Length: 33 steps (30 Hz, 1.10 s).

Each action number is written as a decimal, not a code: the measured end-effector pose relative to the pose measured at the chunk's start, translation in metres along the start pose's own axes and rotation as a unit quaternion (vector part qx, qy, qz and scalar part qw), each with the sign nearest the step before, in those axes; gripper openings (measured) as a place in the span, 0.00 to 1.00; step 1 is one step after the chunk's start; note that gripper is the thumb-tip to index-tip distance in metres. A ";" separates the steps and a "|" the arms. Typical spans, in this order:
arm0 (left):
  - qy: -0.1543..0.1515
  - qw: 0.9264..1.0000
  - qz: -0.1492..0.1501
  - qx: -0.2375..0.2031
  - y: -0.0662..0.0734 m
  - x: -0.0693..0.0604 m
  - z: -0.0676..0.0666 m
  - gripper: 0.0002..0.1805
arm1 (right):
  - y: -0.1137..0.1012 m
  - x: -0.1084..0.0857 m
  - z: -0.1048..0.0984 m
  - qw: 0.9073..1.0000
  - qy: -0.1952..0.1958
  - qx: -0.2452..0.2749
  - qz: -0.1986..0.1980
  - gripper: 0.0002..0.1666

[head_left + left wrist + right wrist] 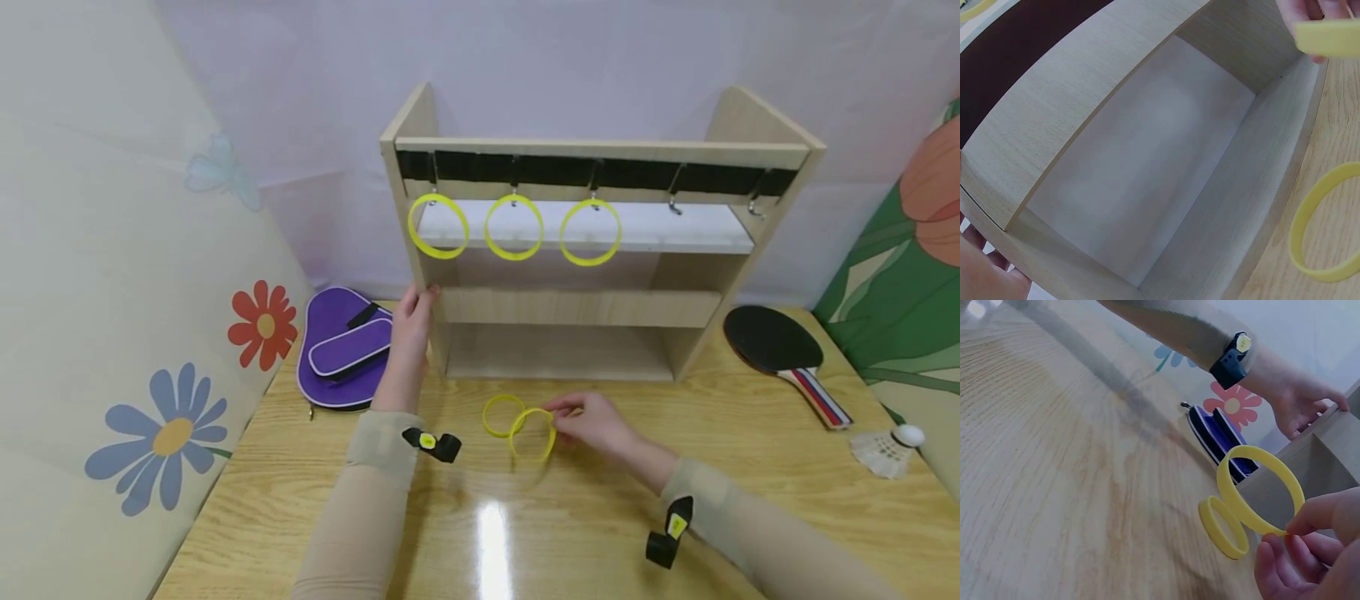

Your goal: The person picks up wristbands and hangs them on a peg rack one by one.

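Observation:
My right hand (pixel 594 423) pinches a yellow silicone wristband (pixel 1227 481) between thumb and fingertips, holding it upright just over the table. Behind it, a second yellow wristband (pixel 486 419) lies on the tabletop. At the shelf's left side panel, my left hand (pixel 411 327) grips the front edge, thumb at the front and fingers around the outside. The wooden shelf (pixel 577 308) carries a row of metal hooks along a black strip. Three yellow wristbands (pixel 489 235) hang from its left hooks, one on each.
Bare hooks (pixel 675 206) are on the strip's right part. A purple zip case (pixel 318 333) lies left of the shelf. To the right are a table tennis bat (pixel 772 340) and a shuttlecock (pixel 885 454). Printed cloth walls stand behind and at both sides.

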State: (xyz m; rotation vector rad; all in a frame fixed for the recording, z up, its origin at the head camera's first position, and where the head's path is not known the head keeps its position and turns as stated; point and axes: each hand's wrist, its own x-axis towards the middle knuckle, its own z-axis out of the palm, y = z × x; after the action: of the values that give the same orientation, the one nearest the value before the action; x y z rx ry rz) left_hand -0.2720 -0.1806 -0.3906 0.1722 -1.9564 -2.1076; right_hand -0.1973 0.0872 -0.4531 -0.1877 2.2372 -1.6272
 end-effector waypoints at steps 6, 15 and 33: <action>-0.002 1.000 0.007 -0.006 0.000 -0.001 0.000 0.22 | -0.010 -0.003 -0.010 1.000 0.003 0.023 0.006 0.20; -0.002 1.000 0.008 -0.009 0.000 -0.001 0.000 0.21 | -0.016 -0.006 -0.021 0.999 0.004 0.035 -0.002 0.19; -0.001 1.000 0.009 -0.010 0.000 -0.001 0.001 0.19 | -0.033 -0.016 -0.050 0.997 0.035 0.052 -0.043 0.22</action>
State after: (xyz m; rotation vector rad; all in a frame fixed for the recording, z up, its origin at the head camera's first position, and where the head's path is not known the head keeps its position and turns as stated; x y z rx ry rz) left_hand -0.2711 -0.1795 -0.3903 0.1499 -1.9300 -2.1159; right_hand -0.2047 0.1263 -0.4050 -0.2050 2.2167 -1.8164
